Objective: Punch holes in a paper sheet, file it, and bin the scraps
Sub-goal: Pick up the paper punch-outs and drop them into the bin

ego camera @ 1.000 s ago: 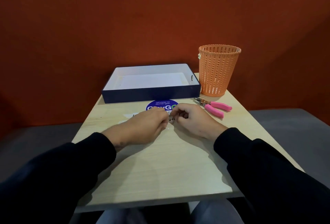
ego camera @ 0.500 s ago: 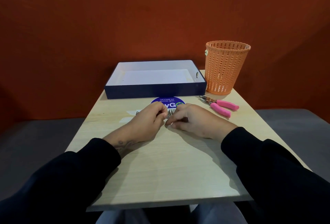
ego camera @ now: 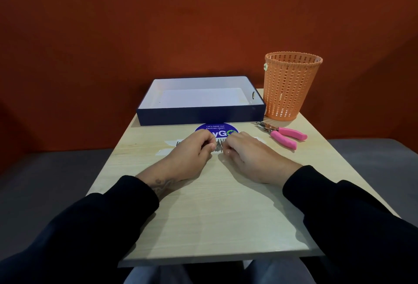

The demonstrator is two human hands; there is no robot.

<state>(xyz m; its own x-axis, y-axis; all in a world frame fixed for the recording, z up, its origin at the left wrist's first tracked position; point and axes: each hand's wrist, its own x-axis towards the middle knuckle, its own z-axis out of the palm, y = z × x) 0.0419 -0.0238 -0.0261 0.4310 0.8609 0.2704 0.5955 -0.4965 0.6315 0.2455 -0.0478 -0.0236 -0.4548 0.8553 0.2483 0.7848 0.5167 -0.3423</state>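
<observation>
Mostly hidden: small silvery thing (ego camera: 219,146), pinched between curled left hand (ego camera: 192,152) and right hand (ego camera: 248,154); identity unclear.

A blue round sticker (ego camera: 214,128) lies on the pale table (ego camera: 214,215) before a rust-red backrest (ego camera: 158,34)

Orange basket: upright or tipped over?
Upright. The orange basket stands on its narrow base at the table's far right corner, open rim facing up, right of the blue tray.

office pantry booth: orange upholstered bench (ego camera: 203,34), "pantries clean" sticker (ego camera: 216,128).
</observation>
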